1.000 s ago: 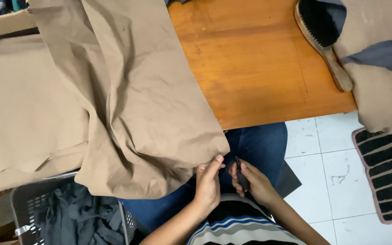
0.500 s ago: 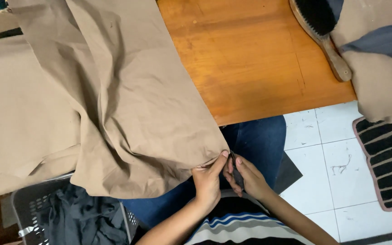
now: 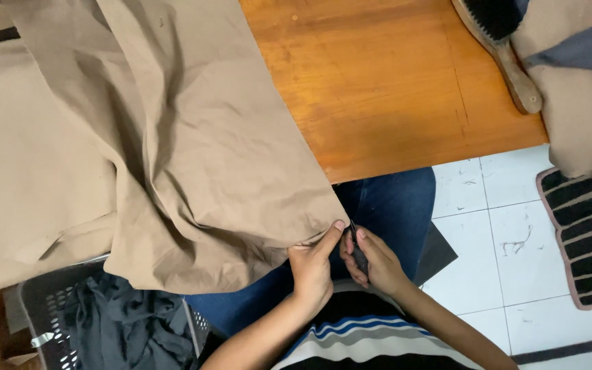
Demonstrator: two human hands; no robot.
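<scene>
1. the left hand [image 3: 312,268] pinches the corner of the tan fabric [image 3: 193,157], which hangs off the wooden table [image 3: 392,82] over the lap.
2. the right hand [image 3: 373,262] is closed on a small dark tool [image 3: 355,241] at that corner.
3. the cloth looks soft, light and limp; best held at the edge.

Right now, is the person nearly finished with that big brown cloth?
Hard to say. Most of the tan cloth lies spread over the wooden table. In hand: the left hand pinches the cloth's lower corner, while the right hand holds a small dark tool, too hidden to name, right at that edge. The brush lies untouched, and dark clothes sit in the grey basket.
</scene>
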